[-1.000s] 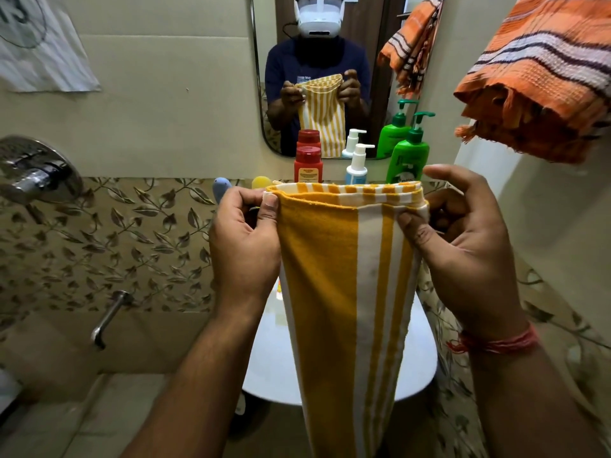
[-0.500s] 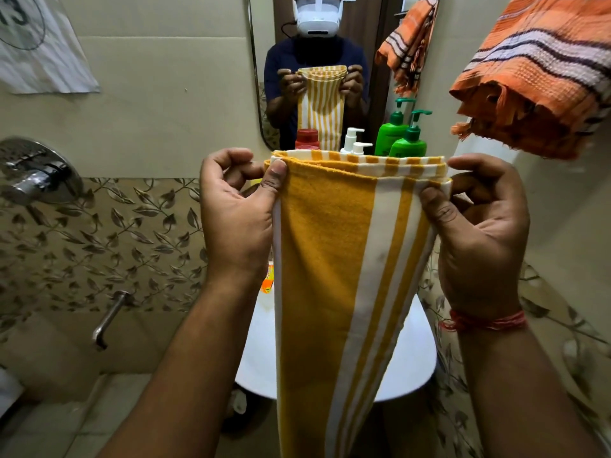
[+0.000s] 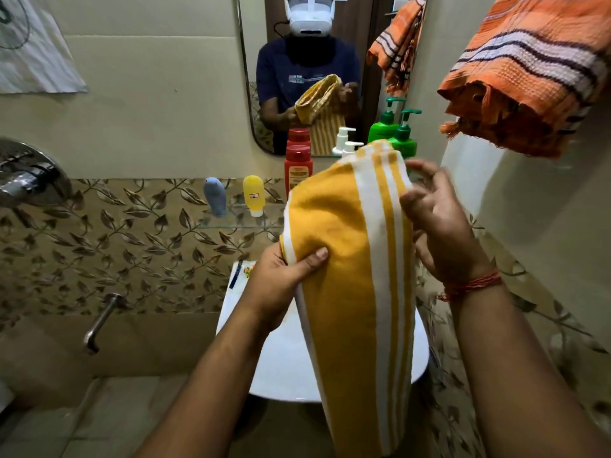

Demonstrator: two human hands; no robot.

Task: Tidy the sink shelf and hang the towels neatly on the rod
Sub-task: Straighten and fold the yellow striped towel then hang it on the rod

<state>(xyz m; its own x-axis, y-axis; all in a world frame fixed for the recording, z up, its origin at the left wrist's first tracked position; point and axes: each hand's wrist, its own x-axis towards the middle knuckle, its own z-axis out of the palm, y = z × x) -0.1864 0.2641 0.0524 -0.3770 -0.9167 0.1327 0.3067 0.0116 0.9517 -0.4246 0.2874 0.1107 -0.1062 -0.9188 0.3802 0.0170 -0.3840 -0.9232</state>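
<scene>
Folding step: left hand (image 3: 281, 285) pinches yellow striped towel (image 3: 350, 259) above sink (image 3: 281, 368); right hand (image 3: 433, 226) fingers loose, blurred. Next: drape over rod.

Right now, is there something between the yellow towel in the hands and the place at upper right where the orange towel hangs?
Nothing visible stands between them. The yellow striped towel is held over the sink, gripped by the left hand, with the right hand beside it. Open air leads up to the orange towel. The rod itself is hidden.
</scene>
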